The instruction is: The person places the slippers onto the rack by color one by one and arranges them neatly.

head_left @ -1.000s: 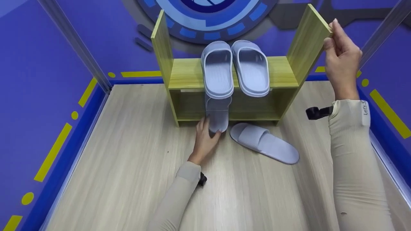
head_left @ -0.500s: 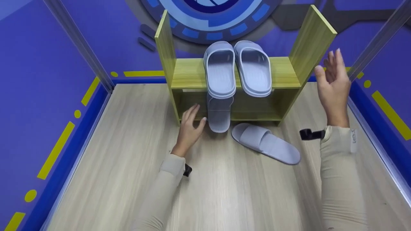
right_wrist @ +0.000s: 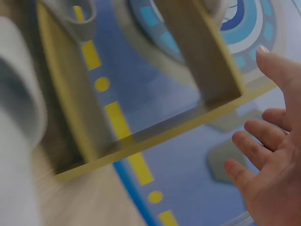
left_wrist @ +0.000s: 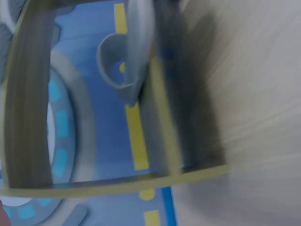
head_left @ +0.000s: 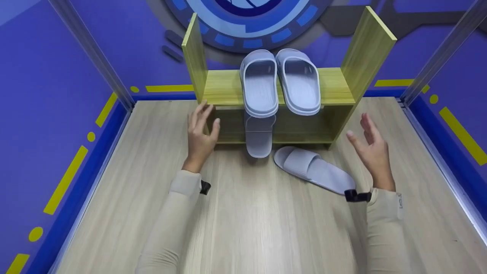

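My left hand (head_left: 199, 139) is beside the left panel of a wooden shoe rack (head_left: 224, 87), fingers spread and holding nothing. Whether its fingertips touch the panel, I cannot tell. To the rack's right hovers my right hand (head_left: 373, 154), also holding nothing, with its fingers loosely extended in the right wrist view. Two grey closed-toe slippers (head_left: 260, 87) stand side by side on the upper shelf, heels outward. On the lower shelf sits a grey slide sandal (head_left: 259, 142), its heel jutting past the front edge and its toe end partly hidden. Its matching slide sandal (head_left: 315, 169) lies slanted on the floor.
The rack stands near a blue-purple wall (head_left: 152, 57) with printed patterns. Side walls close in the left and right of the light wood floor (head_left: 266, 228). The rack's side panels rise well above the upper shelf.
My right hand has let go of the rack's right panel and come down. My left hand has left the lower-shelf slide sandal and moved left and up. The footwear stays in place.
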`<action>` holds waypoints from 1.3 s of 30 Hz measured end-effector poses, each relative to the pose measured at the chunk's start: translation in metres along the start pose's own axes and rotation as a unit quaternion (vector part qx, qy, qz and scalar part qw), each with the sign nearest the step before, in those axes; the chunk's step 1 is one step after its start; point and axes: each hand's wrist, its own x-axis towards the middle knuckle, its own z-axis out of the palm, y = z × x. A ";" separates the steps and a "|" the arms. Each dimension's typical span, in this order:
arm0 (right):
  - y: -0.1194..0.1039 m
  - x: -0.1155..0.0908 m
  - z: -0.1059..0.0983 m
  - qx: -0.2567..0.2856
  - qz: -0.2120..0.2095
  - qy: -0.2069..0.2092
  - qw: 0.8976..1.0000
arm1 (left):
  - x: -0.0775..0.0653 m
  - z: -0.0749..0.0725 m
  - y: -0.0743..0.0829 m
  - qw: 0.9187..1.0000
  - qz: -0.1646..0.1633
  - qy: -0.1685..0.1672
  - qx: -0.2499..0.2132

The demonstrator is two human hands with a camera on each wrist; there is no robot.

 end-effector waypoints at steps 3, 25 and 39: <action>0.022 -0.012 0.006 -0.008 0.007 -0.025 1.000 | 0.015 -0.008 0.000 1.000 -0.007 0.019 -0.014; 0.094 -0.065 0.023 -0.060 0.122 -0.198 0.971 | 0.123 -0.040 0.022 0.995 -0.081 -0.044 -0.041; 0.111 -0.076 0.025 -0.075 0.117 -0.204 0.969 | 0.142 -0.044 0.047 0.988 -0.102 -0.031 -0.108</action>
